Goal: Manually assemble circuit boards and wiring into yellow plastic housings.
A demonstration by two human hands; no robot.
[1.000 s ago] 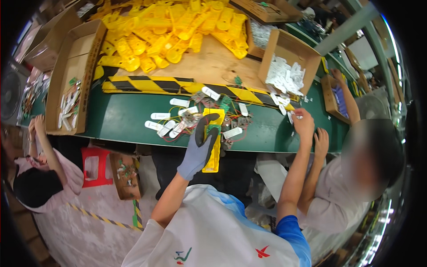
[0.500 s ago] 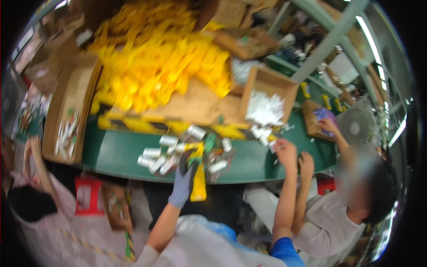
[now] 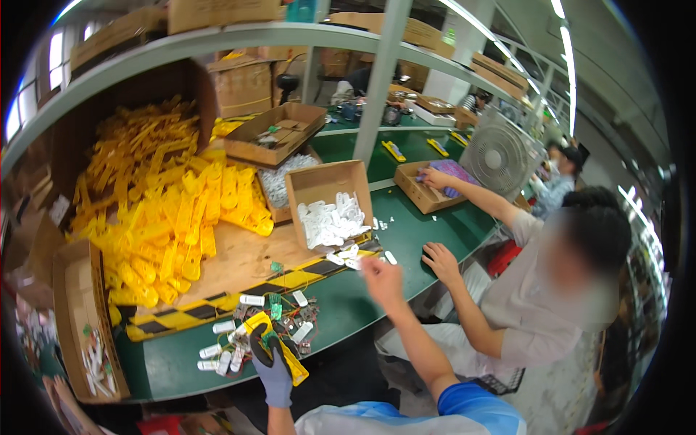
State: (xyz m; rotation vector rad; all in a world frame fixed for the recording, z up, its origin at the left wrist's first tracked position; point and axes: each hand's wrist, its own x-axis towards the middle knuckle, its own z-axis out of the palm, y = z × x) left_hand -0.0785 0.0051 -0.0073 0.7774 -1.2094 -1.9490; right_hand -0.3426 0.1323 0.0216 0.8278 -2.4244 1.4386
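Holding yellow casing (image 3: 297, 370) in gloved left hand (image 3: 272, 368), green board (image 3: 268, 337) apparently inside, uncovered; with right hand (image 3: 383, 281) near white pieces (image 3: 353, 253), grip too blurred to tell; with loose casings (image 3: 192, 217) untouched far left.

Right hand (image 3: 382, 281) blurred, grip unclear.

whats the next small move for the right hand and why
Perhaps pinch a loose white piece: the right hand is close beside several, while the gloved left hand holds a yellow plastic part. Blur hides whether the right already grips one.
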